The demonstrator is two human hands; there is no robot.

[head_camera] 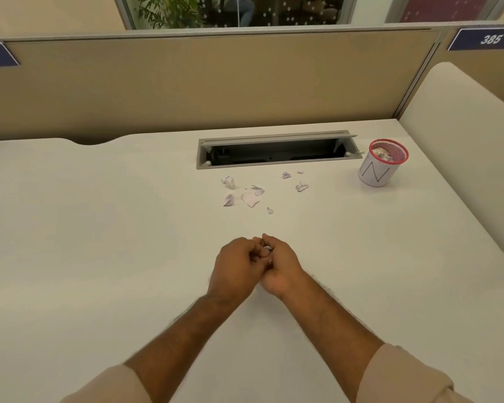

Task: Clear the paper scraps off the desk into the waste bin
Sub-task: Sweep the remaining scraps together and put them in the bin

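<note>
Several torn and crumpled paper scraps (250, 198) lie scattered on the white desk (99, 228), in front of the cable slot. A small waste bin (376, 171) with a red mesh rim and a white paper wrap stands at the back right, and crumpled paper shows inside it. My left hand (233, 269) and my right hand (280, 269) meet in the middle of the desk, nearer to me than the scraps. Their curled fingers pinch one small crumpled scrap (266, 251) between them. Most of that scrap is hidden by the fingers.
An open grey cable slot (274, 151) is sunk into the desk just behind the scraps. A beige partition (201, 82) closes the back, and a cream side panel (463, 141) rises on the right beside the bin.
</note>
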